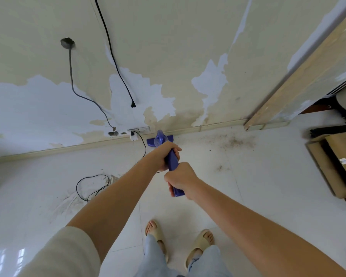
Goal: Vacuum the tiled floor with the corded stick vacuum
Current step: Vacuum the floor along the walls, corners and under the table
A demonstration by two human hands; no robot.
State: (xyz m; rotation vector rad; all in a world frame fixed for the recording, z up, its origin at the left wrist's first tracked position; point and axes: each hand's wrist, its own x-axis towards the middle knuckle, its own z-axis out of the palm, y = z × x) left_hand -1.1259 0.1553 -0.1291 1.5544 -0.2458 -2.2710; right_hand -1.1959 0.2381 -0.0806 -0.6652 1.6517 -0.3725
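Note:
Both hands hold a blue stick vacuum (173, 160) out in front of me. My left hand (166, 154) grips the handle further up, my right hand (179, 180) grips its near end. The vacuum's blue floor head (151, 141) sits on the white tiled floor (258, 186) right against the skirting board. A black power cord (92, 185) runs from a white plug (133, 136) at the wall socket, loops over the tiles at the left and passes behind my left arm. Dark dust and crumbs (234, 141) lie scattered on the tiles to the right of the head.
The wall ahead has peeling paint; two black cables (112, 54) hang down it. A wooden door frame (300, 76) stands at the right. Cardboard pieces (336, 160) and dark items lie on the floor at far right. My feet in beige slippers (200, 242) stand below.

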